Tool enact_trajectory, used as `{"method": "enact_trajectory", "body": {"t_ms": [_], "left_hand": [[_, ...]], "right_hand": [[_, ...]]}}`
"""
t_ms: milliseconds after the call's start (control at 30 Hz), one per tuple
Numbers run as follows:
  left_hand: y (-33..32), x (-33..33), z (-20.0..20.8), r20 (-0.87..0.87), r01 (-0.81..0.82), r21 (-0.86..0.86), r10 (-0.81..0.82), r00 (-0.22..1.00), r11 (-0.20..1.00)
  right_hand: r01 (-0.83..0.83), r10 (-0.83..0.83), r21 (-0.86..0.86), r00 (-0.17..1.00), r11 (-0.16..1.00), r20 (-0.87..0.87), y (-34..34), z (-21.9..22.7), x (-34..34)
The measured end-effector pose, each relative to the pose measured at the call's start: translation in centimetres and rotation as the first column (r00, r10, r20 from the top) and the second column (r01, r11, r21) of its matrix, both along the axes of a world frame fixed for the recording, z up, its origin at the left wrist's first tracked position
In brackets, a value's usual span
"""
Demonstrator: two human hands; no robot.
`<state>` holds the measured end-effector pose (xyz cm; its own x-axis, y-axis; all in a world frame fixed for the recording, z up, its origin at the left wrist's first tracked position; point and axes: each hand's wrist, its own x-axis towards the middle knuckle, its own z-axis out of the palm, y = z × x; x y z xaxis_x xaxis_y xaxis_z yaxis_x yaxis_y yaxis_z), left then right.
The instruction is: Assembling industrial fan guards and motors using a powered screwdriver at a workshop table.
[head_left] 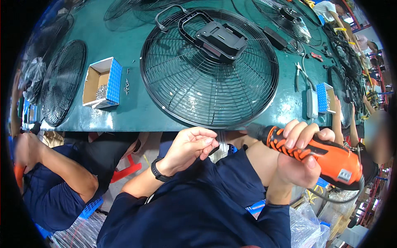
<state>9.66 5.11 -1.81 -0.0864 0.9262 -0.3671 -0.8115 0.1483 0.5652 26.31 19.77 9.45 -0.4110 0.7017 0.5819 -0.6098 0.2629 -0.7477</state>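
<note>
My right hand [302,153] is wrapped round an orange and black electric screwdriver [335,161], its dark, blurred front end pointing left. Just left of that tip, my left hand [192,146] has its fingers curled and pinched together; whatever is between them is too small to make out. Both hands are in front of the table edge. Beyond them a large round fan [182,89] with a black wire grille lies flat on the green table [124,120]. On the grille sits a black motor housing [221,41] with a looped handle [190,27] and a grey cable [163,20].
An open blue-and-white box [111,87] of small screws stands at left, with several loose screws [127,87] beside it. Pliers [297,76], a grey power box [312,103] and another screw box [326,99] lie at right. More fan grilles [64,82] surround these. Co-workers sit on both sides.
</note>
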Motion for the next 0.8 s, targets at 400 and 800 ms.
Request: {"method": "enact_trajectory", "body": {"t_ms": [400, 800], "left_hand": [[1.5, 1.0, -0.2, 0.315, 0.146, 0.054, -0.155, 0.936, 0.988], [1.7, 2.3, 0.6, 0.436, 0.096, 0.014, -0.093, 0.895, 0.995]], "right_hand": [[-0.204, 0.205, -0.137, 0.979, 0.969, -0.008, -0.6, 0.0, 0.0], [-0.169, 0.173, -0.143, 0.985, 0.975, 0.019, -1.0, 0.3, -0.5]]}}
